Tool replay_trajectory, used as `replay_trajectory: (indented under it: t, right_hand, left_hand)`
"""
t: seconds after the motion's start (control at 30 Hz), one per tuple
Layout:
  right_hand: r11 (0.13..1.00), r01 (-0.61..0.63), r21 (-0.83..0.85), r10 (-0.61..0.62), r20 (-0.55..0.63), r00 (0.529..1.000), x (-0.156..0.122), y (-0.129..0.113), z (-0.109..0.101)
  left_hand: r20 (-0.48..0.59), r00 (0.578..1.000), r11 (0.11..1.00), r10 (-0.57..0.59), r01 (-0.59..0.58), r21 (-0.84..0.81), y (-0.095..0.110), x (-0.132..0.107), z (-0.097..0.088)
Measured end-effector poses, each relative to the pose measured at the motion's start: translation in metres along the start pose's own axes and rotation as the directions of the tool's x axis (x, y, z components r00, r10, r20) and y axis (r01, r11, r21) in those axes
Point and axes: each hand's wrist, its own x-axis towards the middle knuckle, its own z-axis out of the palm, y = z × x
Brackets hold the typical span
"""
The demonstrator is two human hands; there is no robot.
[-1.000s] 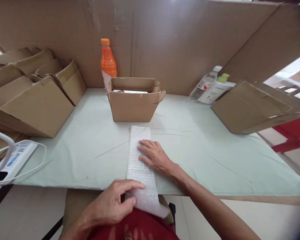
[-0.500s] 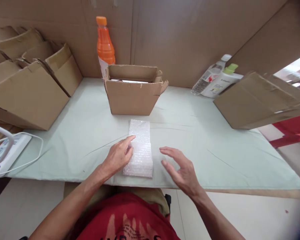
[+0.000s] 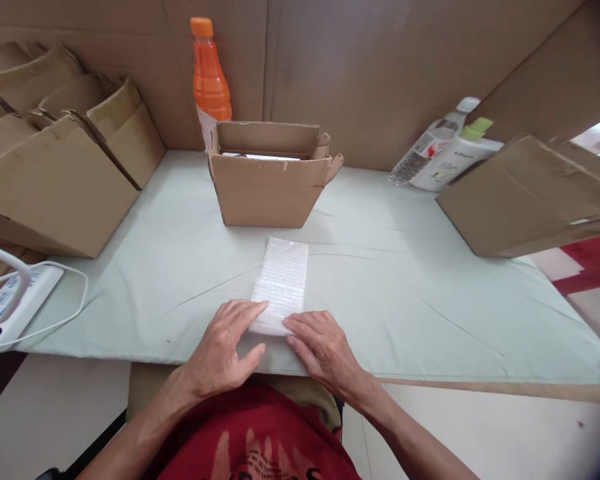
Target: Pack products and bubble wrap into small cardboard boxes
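Our left hand (image 3: 223,350) and right hand (image 3: 327,350), fingers (image 3: 250,310) flat and outstretched, pin the bubble wrap (image 3: 281,280) by its near edge against the worktop (image 3: 405,287).

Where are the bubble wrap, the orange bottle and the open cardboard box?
bubble wrap (image 3: 281,281), head view, middle of the sheet
orange bottle (image 3: 210,83), head view, its orange body
open cardboard box (image 3: 267,193), head view, its front wall

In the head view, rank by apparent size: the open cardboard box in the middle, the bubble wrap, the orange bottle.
1. The open cardboard box, clearly largest.
2. The bubble wrap and the orange bottle: too alike to rank; the bottle stands farther back, its base hidden behind the box.
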Motion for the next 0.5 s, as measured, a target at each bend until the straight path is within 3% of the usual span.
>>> replay_trajectory:
  t: [0.1,0.17,0.27,0.3,0.4,0.5]
  right_hand:
    - [0.981,-0.138,0.133,0.138,0.009,0.99,0.001,0.0,-0.001]
    - [0.975,-0.187,0.124,0.194,-0.051,0.98,-0.001,0.0,-0.004]
    - [0.989,-0.143,-0.042,0.131,-0.217,0.967,-0.006,0.0,-0.012]
    - [0.99,-0.106,-0.097,0.082,-0.225,0.971,-0.008,-0.001,-0.014]
    - [0.981,0.023,-0.193,-0.038,-0.075,0.996,-0.007,-0.002,-0.012]
    - [0.977,0.041,-0.209,-0.036,0.03,0.999,0.0,0.0,-0.005]
  left_hand:
    - [-0.066,0.991,0.993,-0.118,0.117,-0.017,0.0,-0.007,0.011]
    - [-0.084,0.972,0.976,-0.218,0.216,-0.035,-0.003,-0.002,0.018]
    - [-0.057,0.958,0.959,-0.282,0.282,-0.011,-0.008,0.011,0.023]
    - [-0.055,0.959,0.96,-0.277,0.278,0.019,-0.01,0.015,0.024]
    - [-0.099,0.97,0.963,-0.223,0.235,0.135,-0.013,0.022,0.026]
    - [-0.155,0.979,0.972,-0.133,0.16,0.171,-0.013,0.019,0.025]
